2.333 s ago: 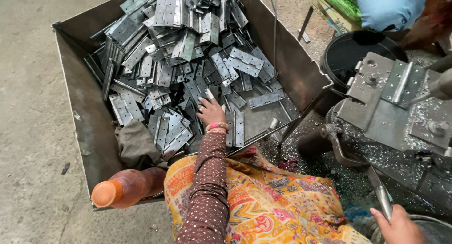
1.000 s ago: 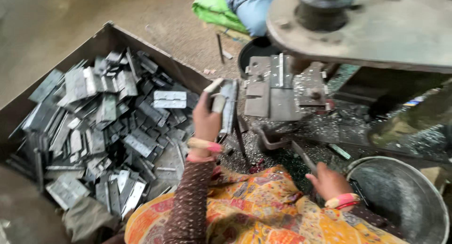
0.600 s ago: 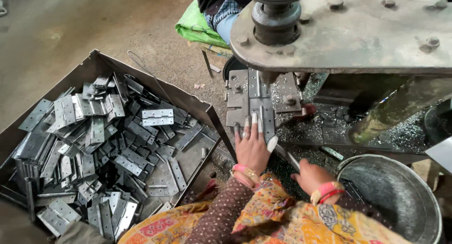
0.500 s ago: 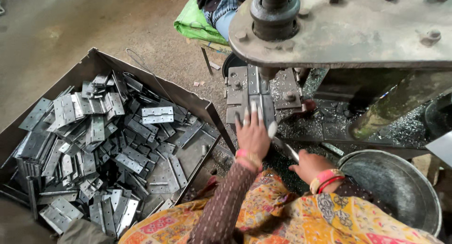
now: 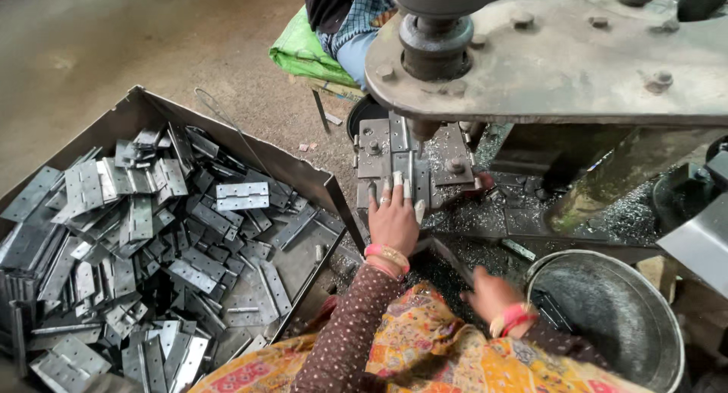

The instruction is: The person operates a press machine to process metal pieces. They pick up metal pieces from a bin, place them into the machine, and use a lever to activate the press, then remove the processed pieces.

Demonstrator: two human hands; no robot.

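Note:
My left hand point(image 5: 393, 220) lies flat, fingers spread, on a grey metal hinge plate point(image 5: 403, 173) and holds it down on the die block point(image 5: 447, 154) of a press. The press ram point(image 5: 427, 36) hangs right above the plate. My right hand point(image 5: 491, 293) is blurred, low beside my lap, between the die block and a metal bucket point(image 5: 667, 340); I see nothing in it. Both wrists carry pink and gold bangles.
An open metal box point(image 5: 250, 146) on my left holds several grey hinge plates point(image 5: 243, 196). The heavy press frame point(image 5: 576, 67) overhangs the work spot. Metal shavings point(image 5: 629, 218) cover the base. Another person point(image 5: 345, 17) sits on a green sack point(image 5: 299, 48) behind the press.
My left hand carried a hinge plate from the box to the die block and now presses it there. My right hand has drifted down toward my lap. My view turned right.

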